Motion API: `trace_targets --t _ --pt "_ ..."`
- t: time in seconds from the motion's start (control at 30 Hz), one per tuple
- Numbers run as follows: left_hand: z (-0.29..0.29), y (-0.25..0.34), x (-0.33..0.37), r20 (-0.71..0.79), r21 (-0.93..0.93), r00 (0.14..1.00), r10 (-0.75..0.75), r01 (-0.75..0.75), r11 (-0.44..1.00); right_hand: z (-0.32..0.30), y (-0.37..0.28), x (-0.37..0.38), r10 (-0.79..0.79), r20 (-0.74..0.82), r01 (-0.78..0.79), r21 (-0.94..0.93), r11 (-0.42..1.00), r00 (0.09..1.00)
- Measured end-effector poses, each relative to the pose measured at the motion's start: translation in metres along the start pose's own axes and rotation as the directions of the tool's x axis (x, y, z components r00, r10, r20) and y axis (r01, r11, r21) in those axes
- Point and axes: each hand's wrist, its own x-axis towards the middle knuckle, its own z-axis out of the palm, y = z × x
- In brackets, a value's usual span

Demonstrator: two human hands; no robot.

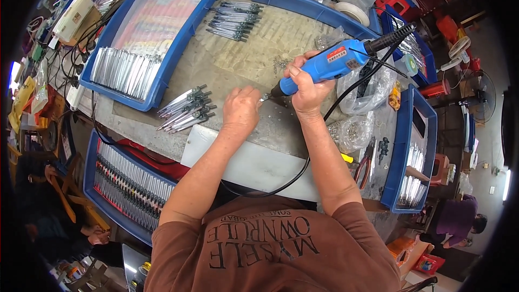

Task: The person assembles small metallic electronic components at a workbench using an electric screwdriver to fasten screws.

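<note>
My right hand (pixel 309 87) is wrapped round a blue electric screwdriver (pixel 331 65), its black cord trailing back to the upper right. The dark nose of the tool points down and left towards my left hand (pixel 241 109). That hand is closed in a pinch on a small silvery metal piece (pixel 264 98), whose exact kind is hidden by the fingers. The piece meets the screwdriver's nose just above the worktable (pixel 238 65). Left of my left hand lies a bunch of slim metal rods with dark fittings (pixel 186 109). More such rods (pixel 234 20) lie farther back.
Blue trays (pixel 157 84) with silvery rods stand left, below left and right. Small screws (pixel 281 65) are scattered beyond my hands. Clear bags (pixel 351 132) and red-handled pliers (pixel 366 162) lie at right. A black cord (pixel 292 179) loops across the table's front edge. Other people sit nearby.
</note>
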Motion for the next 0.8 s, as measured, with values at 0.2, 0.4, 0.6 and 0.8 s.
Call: trace_targets --t 0.2,0.4,0.6,0.8 --pt "-0.002 0.0 -0.002 -0.003 0.0 1.0 0.003 -0.003 1.0 0.004 -0.001 -0.002 -0.009 0.004 0.009 -0.024 1.0 1.0" --pt "-0.002 0.0 -0.002 -0.008 -0.016 1.0 0.01 -0.01 1.0 0.005 -0.003 -0.001 0.015 0.021 -0.015 -0.006 1.0 1.0" --pt "0.001 -0.002 -0.001 -0.032 -0.024 0.999 0.021 -0.021 0.999 0.011 0.008 0.001 -0.017 0.058 0.025 -0.154 0.988 0.998" --pt "0.002 -0.003 0.0 -0.066 -0.049 0.997 0.038 -0.042 0.998 0.022 0.009 0.001 -0.048 0.187 0.117 -0.38 0.918 0.981"
